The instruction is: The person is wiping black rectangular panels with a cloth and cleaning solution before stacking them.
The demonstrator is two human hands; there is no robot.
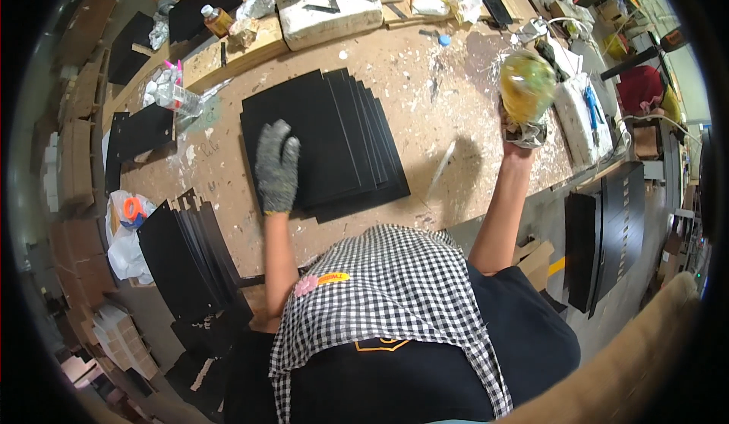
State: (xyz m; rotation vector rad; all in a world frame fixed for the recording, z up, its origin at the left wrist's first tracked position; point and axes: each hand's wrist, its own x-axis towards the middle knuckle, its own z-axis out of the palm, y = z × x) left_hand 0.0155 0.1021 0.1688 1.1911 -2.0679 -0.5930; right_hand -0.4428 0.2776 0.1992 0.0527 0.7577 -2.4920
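My left hand [278, 167], in a grey work glove, lies flat with its fingers stretched on a fanned stack of black panels [326, 135]. These flat sheets rest on the worn, paint-spotted workbench [425, 90]. Off to the right, my right hand [524, 129] is raised at the bench's right side and closed around a clear plastic bottle [526, 82] with yellowish contents. Motion blurs the bottle, and most of the fingers are hidden behind it. A pale marker-like stick [442, 167] lies on the bench between my hands.
More black panels [186, 257] stand at the left, beside a white plastic bag [127, 245] with orange-handled scissors [134, 210]. A white block [330, 14] and an amber bottle [218, 20] line the far edge. Another person's hand [165, 4] works at the far left.
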